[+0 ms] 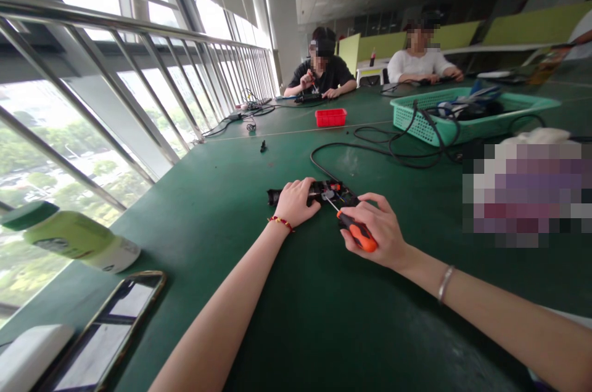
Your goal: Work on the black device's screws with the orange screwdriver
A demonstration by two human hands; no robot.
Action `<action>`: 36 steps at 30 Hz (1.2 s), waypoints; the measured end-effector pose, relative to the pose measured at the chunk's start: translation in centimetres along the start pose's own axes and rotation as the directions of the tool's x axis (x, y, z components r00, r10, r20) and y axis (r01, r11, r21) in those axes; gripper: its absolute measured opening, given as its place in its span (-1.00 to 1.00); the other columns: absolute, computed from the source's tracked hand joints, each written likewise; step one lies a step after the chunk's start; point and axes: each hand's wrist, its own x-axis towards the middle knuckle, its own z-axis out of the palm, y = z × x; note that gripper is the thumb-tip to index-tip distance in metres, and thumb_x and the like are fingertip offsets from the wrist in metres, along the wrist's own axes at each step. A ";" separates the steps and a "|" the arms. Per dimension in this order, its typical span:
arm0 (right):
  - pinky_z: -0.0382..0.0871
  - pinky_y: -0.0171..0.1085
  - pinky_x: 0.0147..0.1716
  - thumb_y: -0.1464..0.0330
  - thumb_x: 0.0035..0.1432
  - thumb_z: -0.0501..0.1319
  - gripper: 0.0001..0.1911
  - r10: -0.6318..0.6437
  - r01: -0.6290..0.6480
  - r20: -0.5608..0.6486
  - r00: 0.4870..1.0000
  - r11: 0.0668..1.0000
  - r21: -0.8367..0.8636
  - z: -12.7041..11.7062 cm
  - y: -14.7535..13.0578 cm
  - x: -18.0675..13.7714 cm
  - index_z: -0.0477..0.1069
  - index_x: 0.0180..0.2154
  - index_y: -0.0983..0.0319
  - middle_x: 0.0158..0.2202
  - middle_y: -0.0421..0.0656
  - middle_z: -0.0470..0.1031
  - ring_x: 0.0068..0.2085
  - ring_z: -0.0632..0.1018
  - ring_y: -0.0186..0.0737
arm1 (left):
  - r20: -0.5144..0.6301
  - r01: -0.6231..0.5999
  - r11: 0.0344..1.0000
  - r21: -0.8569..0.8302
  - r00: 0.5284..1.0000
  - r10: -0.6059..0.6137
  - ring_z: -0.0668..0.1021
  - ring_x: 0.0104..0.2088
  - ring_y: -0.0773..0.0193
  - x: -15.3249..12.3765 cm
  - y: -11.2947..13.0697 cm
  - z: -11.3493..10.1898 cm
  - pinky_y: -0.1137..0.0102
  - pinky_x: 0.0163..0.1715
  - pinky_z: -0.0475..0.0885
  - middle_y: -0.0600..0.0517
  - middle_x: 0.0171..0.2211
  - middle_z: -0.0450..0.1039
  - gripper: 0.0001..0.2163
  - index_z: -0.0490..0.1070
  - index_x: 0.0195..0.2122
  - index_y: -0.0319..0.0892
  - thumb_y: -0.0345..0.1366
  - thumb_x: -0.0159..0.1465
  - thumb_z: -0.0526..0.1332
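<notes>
Frame centre holds one black device [341,193], one orange-handled screwdriver [358,233] and one black cable [370,151]. Further up the worktop [287,306] are one red tray [330,117] and one green basket [416,119]. Lower left holds one phone [108,333] and one bottle [74,236].

The device is a flat, opened housing with small orange and metal parts exposed. The left hand [298,201] curls its fingers over the device's left end, holding it down. The right hand [379,235] has fingers closed around the screwdriver handle. The screwdriver tip meets the device just right of the left hand.
</notes>
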 end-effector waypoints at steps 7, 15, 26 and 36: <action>0.37 -0.04 -0.14 0.44 0.02 0.19 -0.45 -0.016 0.016 -0.015 1.000 1.000 0.014 0.2 -0.1 -0.1 0.12 0.06 0.20 -0.35 -0.17 0.44 -0.35 0.48 -0.23 | -0.005 -0.001 1.000 0.001 1.000 0.001 0.47 -0.19 0.13 0.0 0.0 0.1 0.27 -0.13 0.31 -0.02 -0.22 0.46 -0.62 0.24 -0.02 -0.20 -0.25 0.11 0.13; 0.39 -0.07 -0.18 0.46 0.00 0.22 -0.52 -0.029 0.029 -0.019 0.999 1.000 -0.010 0.0 0.0 0.0 0.18 -0.01 0.24 -0.35 -0.13 0.43 -0.34 0.46 -0.22 | -0.013 -0.010 1.000 -0.001 1.000 0.010 0.47 -0.19 0.13 -0.1 -0.1 0.1 0.27 -0.14 0.31 -0.03 -0.21 0.45 -0.61 0.24 -0.02 -0.20 -0.25 0.11 0.12; 0.40 -0.10 -0.20 0.46 0.02 0.21 -0.49 -0.035 0.035 -0.024 0.999 0.999 -0.015 0.1 0.1 0.0 0.15 0.03 0.24 -0.37 -0.15 0.45 -0.35 0.47 -0.23 | -0.008 -0.005 1.000 0.001 1.000 0.005 0.47 -0.19 0.13 0.0 -0.1 0.1 0.26 -0.14 0.32 -0.03 -0.23 0.45 -0.61 0.24 -0.02 -0.21 -0.25 0.11 0.12; 0.40 -0.11 -0.21 0.46 0.00 0.23 -0.55 -0.047 0.047 0.000 0.999 0.998 -0.029 0.1 -0.1 0.1 0.20 -0.04 0.27 -0.44 -0.17 0.44 -0.40 0.45 -0.25 | -0.010 -0.006 1.000 0.001 1.000 0.006 0.47 -0.19 0.13 0.0 0.0 0.1 0.26 -0.13 0.32 -0.02 -0.22 0.46 -0.62 0.24 -0.03 -0.21 -0.25 0.11 0.12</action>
